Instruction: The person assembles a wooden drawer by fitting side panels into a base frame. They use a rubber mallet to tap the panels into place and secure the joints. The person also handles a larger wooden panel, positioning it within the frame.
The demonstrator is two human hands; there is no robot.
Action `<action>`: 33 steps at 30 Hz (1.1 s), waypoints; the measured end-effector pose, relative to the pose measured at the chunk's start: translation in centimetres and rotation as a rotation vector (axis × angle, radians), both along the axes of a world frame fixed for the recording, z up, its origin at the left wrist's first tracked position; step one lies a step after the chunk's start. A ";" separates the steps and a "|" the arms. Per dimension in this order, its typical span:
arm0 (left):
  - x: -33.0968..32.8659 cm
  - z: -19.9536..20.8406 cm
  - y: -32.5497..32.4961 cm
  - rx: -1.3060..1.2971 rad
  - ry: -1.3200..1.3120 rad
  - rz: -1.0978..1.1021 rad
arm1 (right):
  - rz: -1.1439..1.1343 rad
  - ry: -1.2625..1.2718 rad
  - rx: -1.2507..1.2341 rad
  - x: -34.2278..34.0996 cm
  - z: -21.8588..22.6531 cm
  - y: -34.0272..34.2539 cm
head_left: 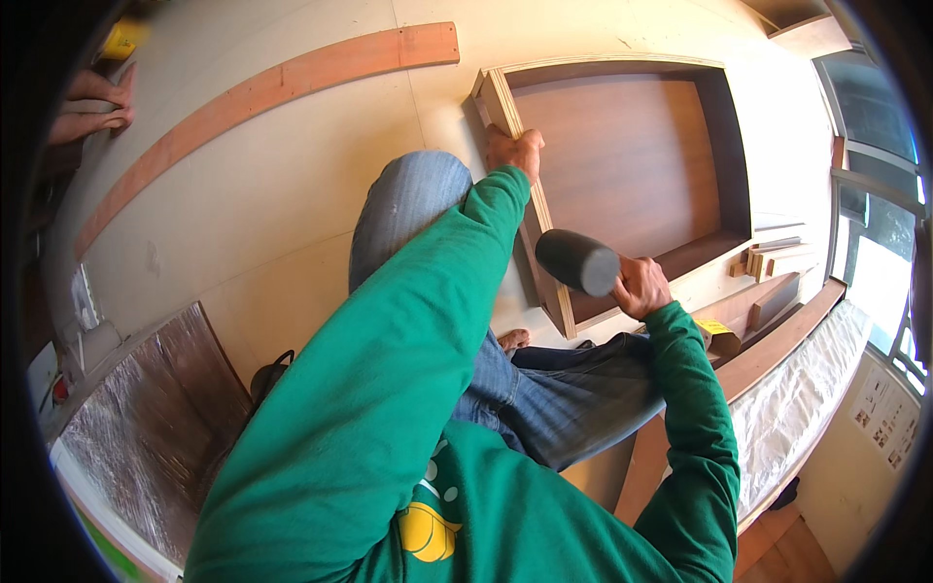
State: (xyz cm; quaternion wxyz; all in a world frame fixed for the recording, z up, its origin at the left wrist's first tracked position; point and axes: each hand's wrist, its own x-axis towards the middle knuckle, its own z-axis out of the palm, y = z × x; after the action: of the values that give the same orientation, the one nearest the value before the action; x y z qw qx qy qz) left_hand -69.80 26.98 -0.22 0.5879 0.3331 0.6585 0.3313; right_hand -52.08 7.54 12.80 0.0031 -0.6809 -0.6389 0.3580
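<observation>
In front of me lies a shallow wooden drawer box (622,146) with a brown bottom panel and pale plywood edges. My left hand (514,152) grips its near-left wall close to the far corner, fingers wrapped over the edge. A black rubber mallet (577,262) is in my right hand (641,288), which is closed around the handle. The mallet's head hangs over the front part of the box's left wall; whether it touches the wood I cannot tell. Most of the handle is hidden by my fingers.
A long reddish wood strip (282,85) lies on the pale board surface at left. Another person's feet (92,107) show at the far left. Short wood offcuts (777,260) sit right of the box, near a plastic-wrapped panel (797,394). Another wrapped brown panel (146,428) stands lower left.
</observation>
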 end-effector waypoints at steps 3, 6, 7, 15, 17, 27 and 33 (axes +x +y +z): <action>0.1 -1.0 -0.4 0.068 0.089 0.042 | -0.049 -0.027 0.031 0.0 -0.5 -0.6; 0.6 -1.8 -0.2 0.047 0.055 0.044 | -0.052 0.010 0.056 0.4 -1.1 -0.8; 0.4 -2.0 -0.7 0.028 0.054 0.026 | -0.037 -0.032 -0.004 0.6 -1.2 -0.8; -0.6 0.3 0.2 -0.035 0.020 -0.039 | -0.106 0.103 0.128 0.7 -1.8 -0.7; -0.3 0.3 -0.3 -0.007 0.016 -0.010 | -0.192 0.169 0.113 0.7 -2.0 -0.5; -0.3 -1.3 0.4 -0.099 0.127 -0.079 | -0.100 0.045 0.058 -0.6 -2.5 1.8; -0.6 -0.8 0.1 -0.094 0.070 -0.097 | -0.050 0.086 0.088 -0.5 -1.7 2.6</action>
State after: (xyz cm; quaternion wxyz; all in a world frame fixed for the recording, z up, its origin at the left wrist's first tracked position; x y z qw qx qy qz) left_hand -70.37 27.10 -1.00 0.5950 0.3482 0.6764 0.2594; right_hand -52.54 10.12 11.15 0.0697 -0.6798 -0.6361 0.3583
